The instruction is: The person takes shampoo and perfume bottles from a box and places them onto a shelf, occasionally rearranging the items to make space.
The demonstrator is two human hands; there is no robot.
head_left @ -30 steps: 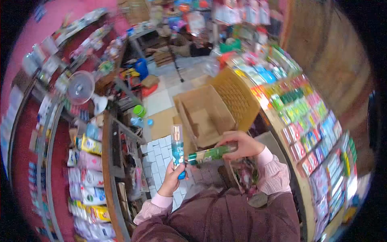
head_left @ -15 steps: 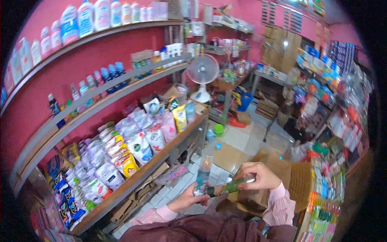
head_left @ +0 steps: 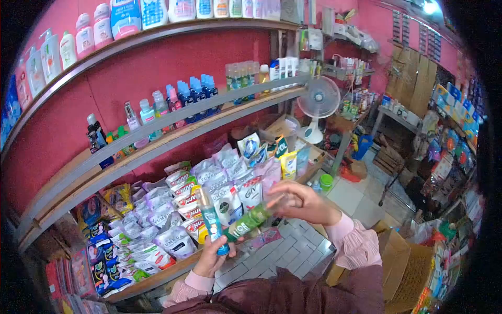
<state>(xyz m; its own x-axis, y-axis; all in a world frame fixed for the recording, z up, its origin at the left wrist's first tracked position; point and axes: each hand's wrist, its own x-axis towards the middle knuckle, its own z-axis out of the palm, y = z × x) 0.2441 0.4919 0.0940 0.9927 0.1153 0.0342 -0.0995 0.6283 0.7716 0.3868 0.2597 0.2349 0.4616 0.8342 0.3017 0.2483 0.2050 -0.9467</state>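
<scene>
My left hand (head_left: 212, 256) is closed around the lower end of a slim teal bottle (head_left: 212, 224) with a clear, tapering top, held nearly upright. A green bottle (head_left: 248, 223) with pale lettering lies slanted across, its lower end meeting my left fingers and the teal bottle. At its upper right end, the fingers of my right hand (head_left: 302, 203) are curled over the clear top, slightly smeared by motion. Beyond both bottles, soft refill pouches (head_left: 175, 242) stand in rows on a low wooden-edged display.
A shelf (head_left: 172, 123) with a metal rail carries small bottles on the left wall. Large lotion bottles (head_left: 125, 18) line the shelf above. A white fan (head_left: 318, 99) stands at the display's far end. An open cardboard box (head_left: 395, 256) sits at right.
My view has swung left toward the shelves. Both bottles are now before the pouches, the teal one tilting left. My right hand has shifted toward the green bottle's upper end.
</scene>
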